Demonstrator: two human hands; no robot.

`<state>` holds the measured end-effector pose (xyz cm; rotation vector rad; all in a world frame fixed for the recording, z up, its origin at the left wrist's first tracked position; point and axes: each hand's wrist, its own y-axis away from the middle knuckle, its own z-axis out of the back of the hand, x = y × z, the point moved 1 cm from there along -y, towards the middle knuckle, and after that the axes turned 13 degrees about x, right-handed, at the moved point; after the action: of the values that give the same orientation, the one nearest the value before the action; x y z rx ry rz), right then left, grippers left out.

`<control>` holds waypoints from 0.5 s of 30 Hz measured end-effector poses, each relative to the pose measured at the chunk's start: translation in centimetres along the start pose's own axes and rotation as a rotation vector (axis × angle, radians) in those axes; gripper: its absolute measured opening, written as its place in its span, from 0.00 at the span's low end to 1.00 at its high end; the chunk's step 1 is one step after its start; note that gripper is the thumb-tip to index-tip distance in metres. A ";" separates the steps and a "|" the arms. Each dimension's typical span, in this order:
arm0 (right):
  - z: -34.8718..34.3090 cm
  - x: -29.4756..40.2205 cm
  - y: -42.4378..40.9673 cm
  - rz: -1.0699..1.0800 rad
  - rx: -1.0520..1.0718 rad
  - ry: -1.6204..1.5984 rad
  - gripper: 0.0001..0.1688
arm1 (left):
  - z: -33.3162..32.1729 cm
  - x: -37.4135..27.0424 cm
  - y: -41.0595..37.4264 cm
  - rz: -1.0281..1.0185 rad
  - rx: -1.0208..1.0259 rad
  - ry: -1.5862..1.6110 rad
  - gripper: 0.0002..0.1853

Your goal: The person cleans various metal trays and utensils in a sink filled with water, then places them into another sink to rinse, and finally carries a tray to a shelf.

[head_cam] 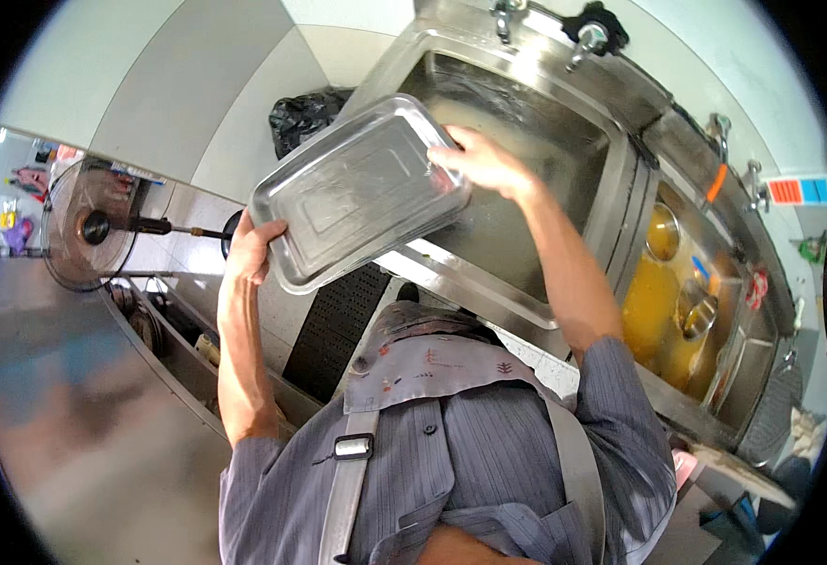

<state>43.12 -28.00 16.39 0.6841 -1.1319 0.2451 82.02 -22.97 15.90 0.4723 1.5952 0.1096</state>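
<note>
A rectangular stainless steel tray [357, 194] is held up by both hands, tilted, over the near left edge of a steel sink basin [561, 282]. My left hand [249, 247] grips its left end, with the thumb over the rim. At the opposite end my right hand [487, 159] holds the rim, thumb on top and fingers beyond the edge. Doubled edges along the tray's lower right side suggest more than one stacked; I cannot tell for certain. Cloudy water [519, 219] stands in the basin under and beyond the tray.
Right of the basin, a second sink holds yellowish liquid [646, 304] and metal bowls [699, 316]. Taps [586, 46] line the back wall. A black plastic bag [307, 116] lies behind the tray. At left are a standing fan [92, 224] and a steel counter [102, 395]; a black mat [335, 332] covers some floor.
</note>
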 end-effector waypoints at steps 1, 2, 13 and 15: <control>0.8 -0.4 0.3 0.032 -0.165 -0.029 0.33 | 0.4 0.2 0.1 -0.013 0.007 -0.003 0.30; 2.5 -1.5 0.4 0.097 -0.197 -0.140 0.32 | 0.9 1.0 0.0 -0.036 -0.016 0.000 0.30; 1.2 -23.9 -6.7 -0.336 -0.418 -0.205 0.23 | 2.1 1.2 1.7 -0.012 -0.113 -0.009 0.30; -0.5 -25.2 -8.7 -0.468 -0.308 0.035 0.37 | 1.5 0.9 2.0 -0.027 -0.118 0.024 0.30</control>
<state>37.22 -30.55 -9.53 0.6457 -0.9193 -0.3086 83.94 -21.14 15.61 0.3588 1.6083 0.1878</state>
